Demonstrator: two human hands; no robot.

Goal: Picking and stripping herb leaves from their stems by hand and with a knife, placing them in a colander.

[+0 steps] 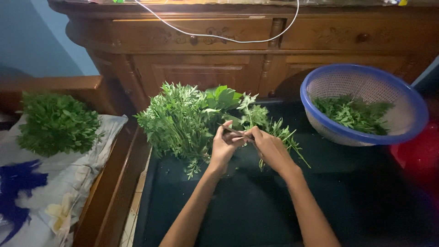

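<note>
My left hand point(225, 145) and my right hand point(270, 147) meet over a dark sheet point(256, 201) on the floor. Both pinch the same thin green stem point(234, 131), the fingers closed around it. Leafy sprigs point(280, 132) hang from under my right hand. A large pile of leafy green herbs point(183, 120) lies just behind and to the left of my hands, touching the left one.
A blue-rimmed white colander point(366, 103) with picked greens point(352, 112) stands at the right. Another bunch of herbs point(57, 122) lies on a patterned cloth point(41, 192) at the left. A wooden cabinet point(247, 41) with a white cable point(219, 36) fills the back. Something red point(420, 155) sits at the far right.
</note>
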